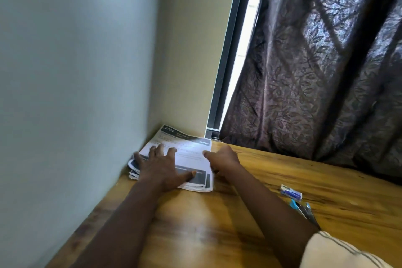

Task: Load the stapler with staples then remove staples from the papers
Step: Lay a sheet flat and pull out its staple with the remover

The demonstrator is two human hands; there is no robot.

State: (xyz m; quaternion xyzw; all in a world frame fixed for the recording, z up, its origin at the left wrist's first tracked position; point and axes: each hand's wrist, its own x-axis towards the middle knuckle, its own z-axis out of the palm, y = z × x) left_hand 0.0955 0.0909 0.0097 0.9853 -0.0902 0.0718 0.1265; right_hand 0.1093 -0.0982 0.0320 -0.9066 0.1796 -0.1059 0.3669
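Note:
A stack of printed papers lies in the far left corner of the wooden table, against the wall. My left hand rests flat on the stack with fingers spread. My right hand is at the stack's right edge, fingers curled at the paper edge; whether it pinches the sheets is unclear. A blue stapler lies on the table to the right, partly hidden behind my right forearm. A small blue and white staple box sits just beyond it.
A pale wall borders the table on the left. A dark patterned curtain hangs behind the table at the right, beside a window frame. Bare wood lies between the papers and the stapler.

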